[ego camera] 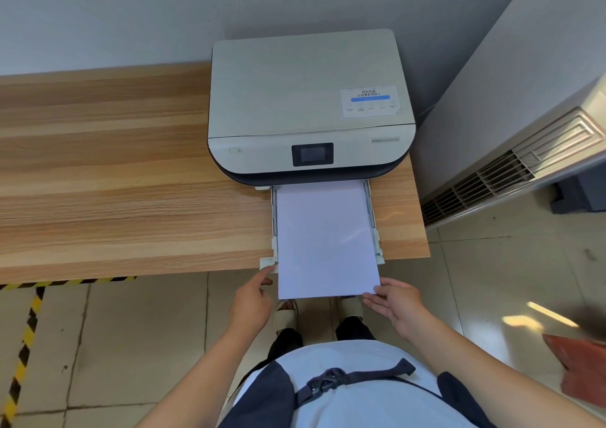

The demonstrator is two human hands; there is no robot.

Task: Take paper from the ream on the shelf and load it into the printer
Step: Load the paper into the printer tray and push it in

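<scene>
The stack of smooth white paper sheets (326, 240) lies flat in the pulled-out grey plastic paper tray (273, 227), just in front of both hands. Its near edge sticks out past the front edge of the wooden tabletop (131, 172) and hangs over the floor, right between the hands.

The right hand (395, 304) is loosely open, and its fingertips touch the near right corner of the paper. The left hand (251, 300) is half curled with one finger pointing out. That finger touches the near left corner of the tray, just beside the paper's left edge.

Straight ahead of the hands, past the paper, sits the boxy white printer with a dark rounded front and a small black screen (311, 109). The far end of the paper reaches the printer's front slot.

The tabletop has light brown stripes like wood grain. To the left of the left hand it is wide and bare. To the right of the right hand it ends soon, near a grey metal vent with slats (511, 172).

Below the hands is a shiny tan tiled floor (131, 345). Yellow and black striped tape (26, 339) runs across it, well to the left of the left hand.
</scene>
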